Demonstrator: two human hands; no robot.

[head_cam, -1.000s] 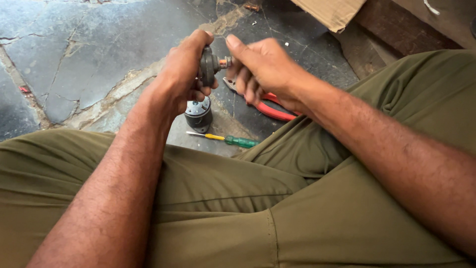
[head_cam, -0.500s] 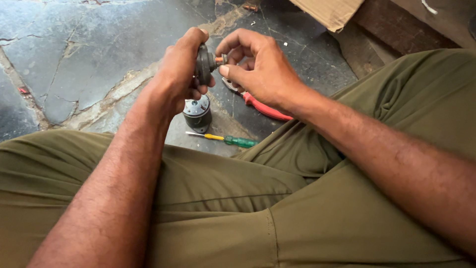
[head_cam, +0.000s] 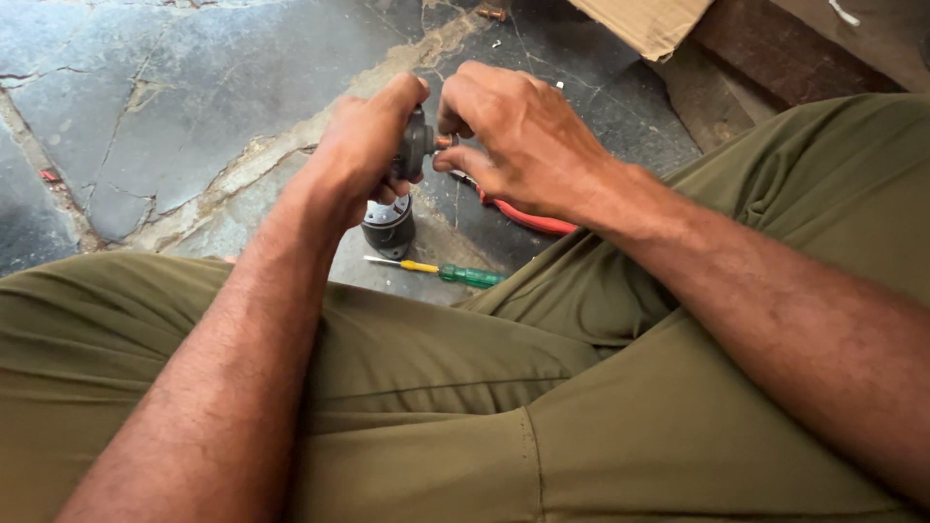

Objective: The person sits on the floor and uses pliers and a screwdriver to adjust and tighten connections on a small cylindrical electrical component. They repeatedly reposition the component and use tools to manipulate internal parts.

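Down in the head view, the left hand [head_cam: 363, 145] is wrapped around a small dark round part [head_cam: 415, 147], held above the stone floor [head_cam: 174, 87] in front of the knees. Just beside it, the right hand [head_cam: 523, 136] has its fingertips [head_cam: 448, 163] pinched together on a short coppery stub that sticks out of that part's side; the knuckles cover most of the contact, so how firmly it is pinched cannot be told. Directly beneath the left hand a black cylindrical piece [head_cam: 389, 225] with a pale band stands on the floor, partly hidden by the palm. Near it lies a screwdriver [head_cam: 441, 270] with a yellow and green handle. Red-handled pliers [head_cam: 528, 220] lie under the right wrist, mostly screened by it. Olive trousers [head_cam: 436, 387] fill the foreground, and a cardboard piece [head_cam: 649, 19] sits at the top edge.
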